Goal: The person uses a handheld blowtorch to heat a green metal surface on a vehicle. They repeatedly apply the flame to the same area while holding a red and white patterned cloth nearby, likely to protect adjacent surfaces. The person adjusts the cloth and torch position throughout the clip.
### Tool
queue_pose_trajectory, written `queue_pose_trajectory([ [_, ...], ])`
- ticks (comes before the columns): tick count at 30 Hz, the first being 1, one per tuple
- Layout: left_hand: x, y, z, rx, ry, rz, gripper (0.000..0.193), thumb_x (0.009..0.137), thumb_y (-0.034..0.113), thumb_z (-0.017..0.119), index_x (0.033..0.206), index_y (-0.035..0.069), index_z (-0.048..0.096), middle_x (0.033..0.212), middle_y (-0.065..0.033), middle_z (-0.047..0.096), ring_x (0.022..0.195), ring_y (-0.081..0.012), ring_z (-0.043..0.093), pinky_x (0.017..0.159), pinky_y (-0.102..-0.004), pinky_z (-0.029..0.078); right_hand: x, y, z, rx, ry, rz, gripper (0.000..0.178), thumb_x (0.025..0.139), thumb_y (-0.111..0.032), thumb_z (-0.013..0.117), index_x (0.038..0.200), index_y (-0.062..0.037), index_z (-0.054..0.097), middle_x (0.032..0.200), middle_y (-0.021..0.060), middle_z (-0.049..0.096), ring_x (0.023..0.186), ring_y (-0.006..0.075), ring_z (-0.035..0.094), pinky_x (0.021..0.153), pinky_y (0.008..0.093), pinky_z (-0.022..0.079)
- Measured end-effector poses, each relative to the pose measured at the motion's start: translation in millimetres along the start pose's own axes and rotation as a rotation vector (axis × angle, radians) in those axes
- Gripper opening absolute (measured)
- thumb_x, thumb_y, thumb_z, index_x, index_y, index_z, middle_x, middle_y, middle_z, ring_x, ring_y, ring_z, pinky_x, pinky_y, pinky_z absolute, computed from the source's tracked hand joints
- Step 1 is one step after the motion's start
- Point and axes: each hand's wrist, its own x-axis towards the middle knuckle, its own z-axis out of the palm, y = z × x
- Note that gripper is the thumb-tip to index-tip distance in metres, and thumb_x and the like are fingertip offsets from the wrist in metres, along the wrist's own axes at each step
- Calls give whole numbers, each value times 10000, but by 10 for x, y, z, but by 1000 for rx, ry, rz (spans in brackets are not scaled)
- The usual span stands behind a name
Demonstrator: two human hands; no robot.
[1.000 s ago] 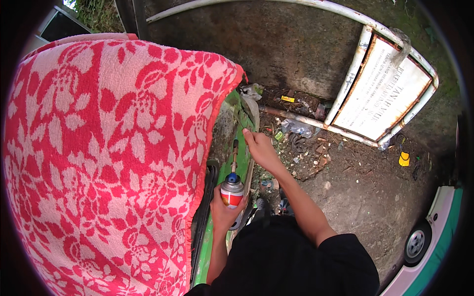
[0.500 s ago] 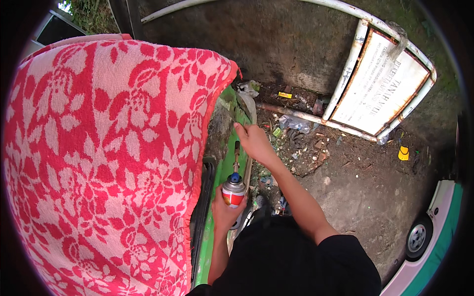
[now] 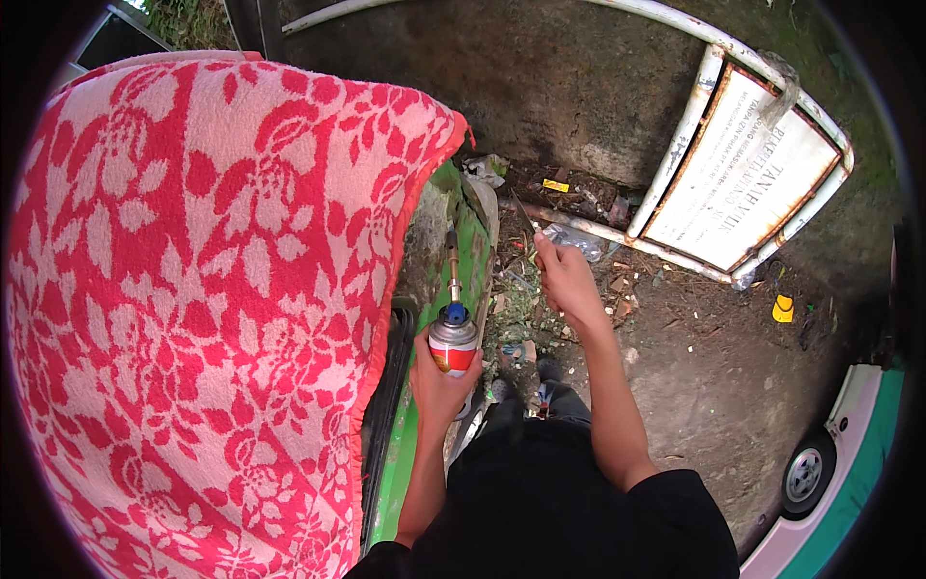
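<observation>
The gas canister (image 3: 451,359), which carries a blue torch head (image 3: 454,313) and a metal nozzle (image 3: 453,265), is above the green panel (image 3: 475,232), with the nozzle directed along it, away from the person. The left hand (image 3: 439,391) grasps this canister from below, its fingers around the body. The right hand (image 3: 571,288), to the right of the green panel, is closed on a thin, dark, blade-like tool (image 3: 524,213); its exact kind I cannot tell. Left of the panel spreads a red and pink floral cloth (image 3: 222,289). Right of the panel lies clear plastic litter (image 3: 579,241), and farther right a white sign (image 3: 743,174).
</observation>
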Motion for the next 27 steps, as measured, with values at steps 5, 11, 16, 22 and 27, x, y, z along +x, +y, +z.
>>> queue_pose_trajectory([
  [5, 114, 103, 104, 21, 49, 17, 746, 755, 268, 911, 1322, 6, 502, 1041, -224, 725, 907, -367, 742, 789, -451, 575, -86, 362, -139, -75, -38, 41, 551, 1088, -508, 518, 711, -107, 484, 500, -71, 341, 380, 62, 290, 364, 293, 229],
  [11, 214, 66, 122, 80, 113, 78, 621, 769, 185, 905, 1226, 6, 523, 995, -172, 738, 865, -254, 751, 781, -385, 576, -27, 525, -126, -180, -63, 25, 596, 1073, -495, 538, 697, -33, 548, 504, -15, 400, 437, 116, 402, 459, 356, 335],
  [16, 265, 166, 73, 65, 107, 57, 605, 769, 183, 905, 1208, 10, 526, 988, -172, 738, 863, -255, 755, 776, -386, 576, 20, 536, -33, -229, -11, -9, 600, 1045, -494, 568, 810, 46, 685, 566, 73, 549, 554, 192, 558, 592, 402, 447],
  [22, 293, 202, 71, 72, 99, 71, 629, 766, 174, 903, 1237, 0, 524, 999, -179, 742, 874, -256, 759, 777, -382, 585, 6, 666, 137, -275, 80, -149, 530, 1016, -464, 619, 967, 46, 754, 684, 148, 676, 613, 227, 621, 618, 389, 473],
  [27, 300, 209, 63, 62, 87, 59, 647, 763, 162, 901, 1262, -7, 525, 1015, -185, 743, 888, -250, 758, 788, -379, 589, 16, 805, 295, -121, 28, -170, 508, 1045, -445, 628, 833, 13, 693, 593, -44, 482, 501, 57, 414, 481, 305, 321],
])
